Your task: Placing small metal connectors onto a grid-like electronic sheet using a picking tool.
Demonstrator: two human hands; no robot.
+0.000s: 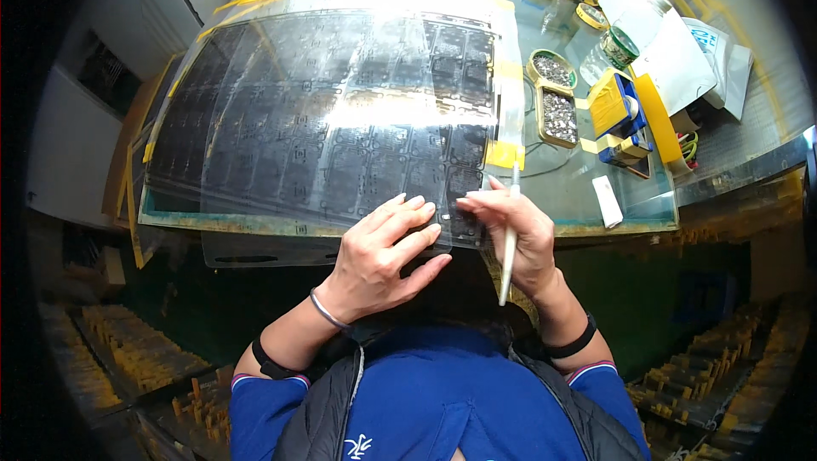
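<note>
A large dark film sheet (281, 112) printed with rows of rectangular patterns lies on the glass-topped table, with a clear sheet (264, 250) over part of it and hanging past the near edge. My left hand (374, 252) rests on the sheets near their lower right corner, its fingers stretched out and apart. At that same corner, my right hand (529, 227) is closed around a slim, pale pen-like tool (510, 257), which stands steeply between its fingers. The right fingertips reach onto the dark film. Whether they also grip its edge, I cannot tell.
Yellow tape (505, 154) runs along the film's right border. Two containers of small bits, one round (551, 69) and one rectangular (558, 116), stand beyond, near a blue tape dispenser (625, 112) and a green-lidded jar (619, 47). A white strip (607, 201) lies at right.
</note>
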